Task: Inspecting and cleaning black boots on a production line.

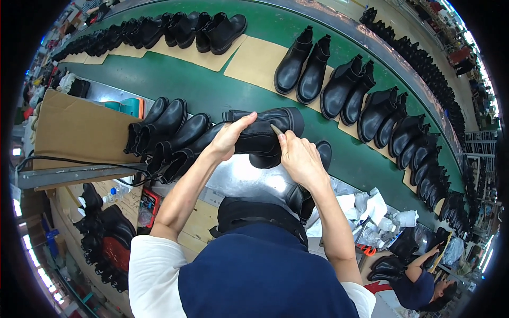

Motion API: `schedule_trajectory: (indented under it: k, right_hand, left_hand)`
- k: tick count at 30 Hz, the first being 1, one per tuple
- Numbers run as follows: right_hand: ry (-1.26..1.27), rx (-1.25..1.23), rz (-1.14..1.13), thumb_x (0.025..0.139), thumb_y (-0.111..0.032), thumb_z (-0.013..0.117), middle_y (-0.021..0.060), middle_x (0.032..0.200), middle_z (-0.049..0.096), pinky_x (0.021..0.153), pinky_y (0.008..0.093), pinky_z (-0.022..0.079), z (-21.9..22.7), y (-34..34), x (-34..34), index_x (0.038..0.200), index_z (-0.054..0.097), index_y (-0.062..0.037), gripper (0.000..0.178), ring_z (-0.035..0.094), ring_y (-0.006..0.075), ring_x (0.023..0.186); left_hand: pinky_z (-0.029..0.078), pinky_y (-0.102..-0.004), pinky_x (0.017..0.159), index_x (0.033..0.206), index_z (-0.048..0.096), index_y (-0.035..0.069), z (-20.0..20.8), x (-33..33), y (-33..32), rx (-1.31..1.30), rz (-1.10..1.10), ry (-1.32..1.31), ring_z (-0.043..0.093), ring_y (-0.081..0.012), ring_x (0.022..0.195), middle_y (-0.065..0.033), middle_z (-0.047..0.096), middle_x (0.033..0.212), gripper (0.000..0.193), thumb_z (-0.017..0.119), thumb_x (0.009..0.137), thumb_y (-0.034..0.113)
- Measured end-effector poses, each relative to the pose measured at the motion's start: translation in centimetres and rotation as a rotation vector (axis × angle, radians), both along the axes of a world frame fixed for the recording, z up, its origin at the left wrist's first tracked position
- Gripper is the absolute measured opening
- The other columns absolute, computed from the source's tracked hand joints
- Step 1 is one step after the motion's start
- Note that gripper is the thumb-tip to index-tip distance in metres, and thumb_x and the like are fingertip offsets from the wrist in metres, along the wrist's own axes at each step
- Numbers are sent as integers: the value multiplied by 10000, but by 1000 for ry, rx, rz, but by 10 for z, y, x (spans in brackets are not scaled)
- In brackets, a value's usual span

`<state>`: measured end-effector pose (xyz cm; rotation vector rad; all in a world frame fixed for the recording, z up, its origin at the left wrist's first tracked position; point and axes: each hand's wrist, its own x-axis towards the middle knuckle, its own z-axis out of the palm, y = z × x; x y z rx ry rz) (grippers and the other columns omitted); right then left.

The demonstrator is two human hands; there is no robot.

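Observation:
A black leather boot (255,142) lies sideways in front of me, its sole end to the right. My left hand (229,139) grips it near its left part, thumb on top and fingers underneath. My right hand (303,158) pinches a short, pointed, grey-brown stick (276,130) whose tip rests against the boot's leather near the sole edge. Beneath the hands is a shiny metal worktop (238,180). Several black boots (172,117) stand close to my left hand, and another boot's toe (324,152) shows just beyond my right hand.
Pairs of black boots (313,69) line a green conveyor (201,85) on cardboard sheets (254,59). At left stands a cardboard box (85,127) with a black cable before it. Crumpled paper, plastic bottles (387,224) and orange-handled scissors (366,249) lie at right. A co-worker (419,289) handles boots lower right.

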<state>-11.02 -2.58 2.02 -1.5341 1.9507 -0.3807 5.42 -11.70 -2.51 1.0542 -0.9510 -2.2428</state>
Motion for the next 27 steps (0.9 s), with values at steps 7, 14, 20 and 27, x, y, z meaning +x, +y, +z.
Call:
schedule_trajectory:
  k: [7, 14, 20, 27]
  right_hand:
    - [-69, -31, -18, 971, -277, 349, 276, 727, 588, 653, 523, 427, -29, 21, 2, 1008, 504, -42, 284, 576, 456, 732]
    - [-64, -118, -82, 981, -289, 329, 255, 718, 585, 690, 477, 434, -17, -1, -8, 849, 535, 37, 407, 571, 444, 747]
    - [57, -54, -12, 982, -300, 318, 265, 724, 586, 697, 502, 433, -5, -7, -13, 814, 526, 37, 430, 566, 450, 744]
    - [191, 6, 96, 975, -304, 337, 272, 723, 585, 703, 524, 429, 1, -5, -15, 892, 498, 9, 361, 563, 452, 740]
  left_hand:
    - [474, -269, 805, 1036, 631, -4, -2, 0, -16, -3, 25, -34, 608, -141, 888, -81, 652, 1006, 365, 566, 893, 326]
    - [435, -273, 861, 1062, 623, -6, -1, -8, -14, -28, -20, -98, 579, -146, 959, -82, 638, 1041, 400, 569, 885, 348]
    - [416, -269, 875, 1090, 613, 11, 1, -14, -11, -62, -43, -146, 562, -135, 976, -69, 624, 1064, 402, 558, 887, 353]
    - [416, -273, 870, 1085, 617, 17, 7, -16, -12, -63, -82, -145, 564, -131, 961, -65, 631, 1045, 399, 554, 890, 359]
